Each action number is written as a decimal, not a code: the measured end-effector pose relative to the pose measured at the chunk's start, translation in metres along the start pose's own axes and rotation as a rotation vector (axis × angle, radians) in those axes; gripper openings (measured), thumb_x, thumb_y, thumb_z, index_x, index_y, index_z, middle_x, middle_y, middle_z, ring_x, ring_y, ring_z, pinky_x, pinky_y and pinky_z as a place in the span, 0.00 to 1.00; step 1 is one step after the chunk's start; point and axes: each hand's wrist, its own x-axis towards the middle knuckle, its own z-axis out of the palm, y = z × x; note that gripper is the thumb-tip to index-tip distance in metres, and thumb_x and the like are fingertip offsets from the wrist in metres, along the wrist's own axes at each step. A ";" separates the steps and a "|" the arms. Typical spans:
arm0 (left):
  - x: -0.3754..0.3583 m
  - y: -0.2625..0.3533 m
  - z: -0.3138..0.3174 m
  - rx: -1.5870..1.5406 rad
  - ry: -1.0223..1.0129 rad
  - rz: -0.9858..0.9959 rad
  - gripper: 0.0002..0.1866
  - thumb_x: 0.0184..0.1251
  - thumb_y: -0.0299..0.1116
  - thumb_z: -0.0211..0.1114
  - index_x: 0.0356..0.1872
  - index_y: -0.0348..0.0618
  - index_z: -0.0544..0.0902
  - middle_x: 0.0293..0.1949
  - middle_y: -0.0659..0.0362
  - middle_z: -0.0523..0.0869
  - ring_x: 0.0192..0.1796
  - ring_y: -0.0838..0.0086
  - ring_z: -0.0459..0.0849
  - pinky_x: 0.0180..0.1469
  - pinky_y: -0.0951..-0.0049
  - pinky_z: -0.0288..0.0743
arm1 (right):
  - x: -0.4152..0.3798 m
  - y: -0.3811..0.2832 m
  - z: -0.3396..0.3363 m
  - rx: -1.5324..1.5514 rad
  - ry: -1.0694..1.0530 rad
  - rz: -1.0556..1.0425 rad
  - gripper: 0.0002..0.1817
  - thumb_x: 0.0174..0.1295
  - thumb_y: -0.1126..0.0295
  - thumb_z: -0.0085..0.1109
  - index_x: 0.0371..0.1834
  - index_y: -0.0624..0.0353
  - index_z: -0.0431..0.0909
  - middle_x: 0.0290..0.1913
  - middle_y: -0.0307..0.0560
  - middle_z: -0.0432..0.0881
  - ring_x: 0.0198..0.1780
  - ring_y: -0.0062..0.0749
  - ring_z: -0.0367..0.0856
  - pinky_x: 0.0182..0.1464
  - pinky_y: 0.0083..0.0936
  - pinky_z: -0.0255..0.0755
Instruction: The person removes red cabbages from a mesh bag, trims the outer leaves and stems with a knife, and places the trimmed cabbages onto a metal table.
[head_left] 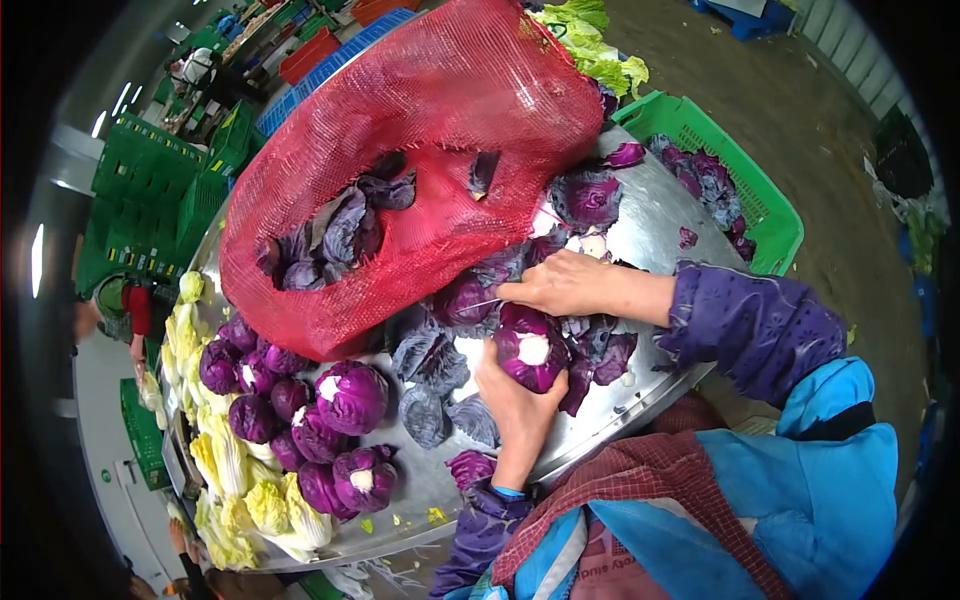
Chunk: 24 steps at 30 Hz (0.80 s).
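Note:
My left hand [515,395] is wrapped round the lower side of a red cabbage [531,349], whose pale cut stem faces up. Just above it my right hand [562,284] is closed on a knife; only its thin blade [487,303] shows at the fingertips, pointing left. Dark loose outer leaves [430,358] lie beside the held cabbage on the metal table [600,425]. Beyond my hands lies a large red mesh sack [400,110], open, with purple leaves and cabbages inside. Several trimmed red cabbages [352,397] are grouped to the left.
Pale Chinese cabbages [228,450] line the table's left edge. A green crate [765,215] with purple leaves stands at the right. Stacked green crates [140,195] are at the far left, near a person in red [137,308]. Another person [195,68] is farther back.

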 end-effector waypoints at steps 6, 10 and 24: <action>-0.016 -0.011 0.002 -0.131 -0.017 0.008 0.51 0.35 0.37 0.78 0.62 0.29 0.57 0.60 0.42 0.62 0.65 0.52 0.62 0.68 0.58 0.54 | -0.009 -0.006 0.022 0.250 0.098 0.153 0.15 0.58 0.63 0.60 0.44 0.57 0.70 0.27 0.56 0.81 0.32 0.54 0.82 0.31 0.46 0.75; -0.029 -0.030 0.006 -0.196 0.037 0.030 0.54 0.34 0.39 0.78 0.63 0.31 0.55 0.62 0.43 0.61 0.67 0.54 0.60 0.70 0.58 0.52 | -0.014 0.014 0.042 0.103 0.279 0.314 0.13 0.57 0.64 0.61 0.40 0.58 0.71 0.23 0.55 0.79 0.30 0.55 0.81 0.31 0.47 0.74; -0.016 -0.014 0.003 -0.326 0.074 -0.229 0.49 0.38 0.34 0.78 0.62 0.32 0.57 0.56 0.47 0.63 0.62 0.59 0.65 0.66 0.62 0.58 | -0.111 -0.063 0.012 0.287 0.168 0.326 0.08 0.64 0.65 0.52 0.39 0.58 0.71 0.25 0.49 0.77 0.25 0.51 0.79 0.25 0.42 0.72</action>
